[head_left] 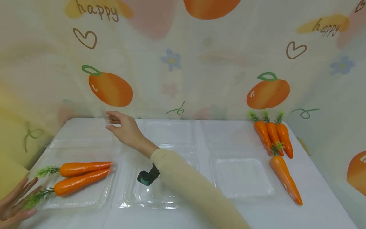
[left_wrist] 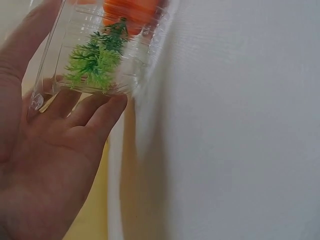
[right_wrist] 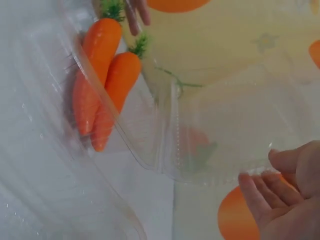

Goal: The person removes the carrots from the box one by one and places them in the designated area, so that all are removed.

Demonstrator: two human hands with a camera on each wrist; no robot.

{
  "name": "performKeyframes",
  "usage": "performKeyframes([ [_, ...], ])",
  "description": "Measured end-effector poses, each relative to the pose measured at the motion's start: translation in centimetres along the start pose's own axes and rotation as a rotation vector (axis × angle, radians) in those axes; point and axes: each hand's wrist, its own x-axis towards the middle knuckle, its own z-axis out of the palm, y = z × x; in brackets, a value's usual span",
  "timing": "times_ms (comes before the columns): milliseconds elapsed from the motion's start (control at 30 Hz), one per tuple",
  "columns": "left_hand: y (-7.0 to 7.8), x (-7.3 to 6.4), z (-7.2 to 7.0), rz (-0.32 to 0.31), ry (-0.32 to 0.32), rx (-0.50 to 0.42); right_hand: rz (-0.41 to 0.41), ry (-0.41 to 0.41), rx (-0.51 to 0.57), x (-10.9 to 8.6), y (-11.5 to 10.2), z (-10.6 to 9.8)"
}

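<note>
At the left, a clear plastic clamshell box [head_left: 83,203] lies with its lid raised and two orange carrots [head_left: 83,185] with green tops inside. My right hand [head_left: 121,127] pinches the far edge of the lid [right_wrist: 220,135] between thumb and fingers, up above the table's back edge. At the box's left end, my left hand [head_left: 17,203] holds the near corner, thumb on one side and fingers on the other. In the left wrist view, the green carrot tops [left_wrist: 95,62] show through the plastic just above the fingers.
Two more clear clamshell boxes lie spread open, one in the middle [head_left: 152,206], partly under my right sleeve [head_left: 188,175], one [head_left: 243,195] to the right. Several loose carrots [head_left: 284,136] lie at the table's right edge, one [head_left: 284,178] nearer me. A printed curtain [head_left: 183,79] hangs behind.
</note>
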Motion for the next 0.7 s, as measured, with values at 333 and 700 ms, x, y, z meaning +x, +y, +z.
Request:
performKeyframes([
  [333,0.4,0.4,0.5,-0.045,0.045,-0.017,0.158,0.065,-0.028,0.4,1.1,1.3],
  [700,0.3,0.2,0.0,-0.101,0.043,0.002,0.276,0.074,-0.161,0.5,2.0,2.6],
])
